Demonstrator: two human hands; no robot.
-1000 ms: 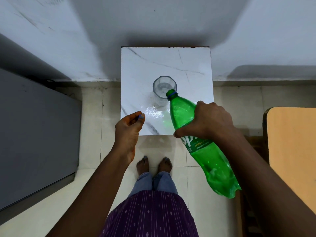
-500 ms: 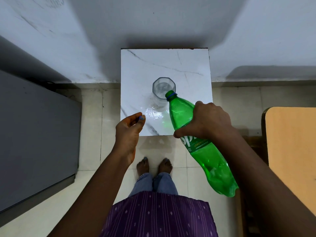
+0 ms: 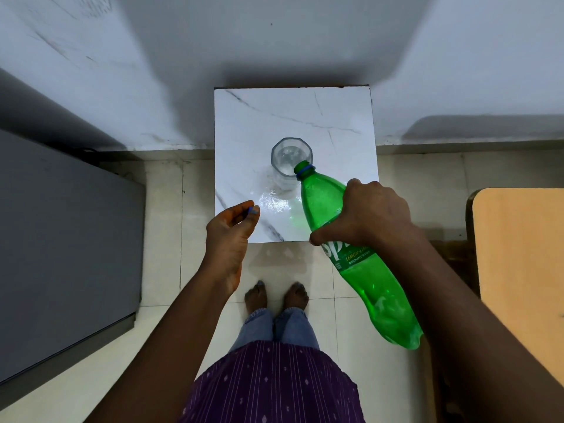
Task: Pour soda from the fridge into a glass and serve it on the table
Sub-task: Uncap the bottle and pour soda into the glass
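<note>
The right hand [image 3: 369, 215] has its fingers [image 3: 354, 187] wrapped tight around the big green plastic soda bottle [image 3: 351, 254], which lies tipped over with its bottom end at five o'clock and its open mouth at eleven o'clock. A moment ago the mouth was beside the rim of the clear eight-sided drinking glass [image 3: 291, 158]; now it has slid up and hangs right over the rim at the glass's four o'clock side. That means the pour looks ready to begin, or has just begun. I cannot tell if soda is flowing yet, and the glass looks almost empty. The glass stands upright near the middle of the small white marble surface [image 3: 244, 117]. The left hand [image 3: 229, 236] floats at seven o'clock from the glass, its fingers [image 3: 241, 209] pinching the small blue bottle cap [image 3: 252, 210]. It has barely moved. The serving part is not yet done. A fast tip could splash soda over the rim.
</note>
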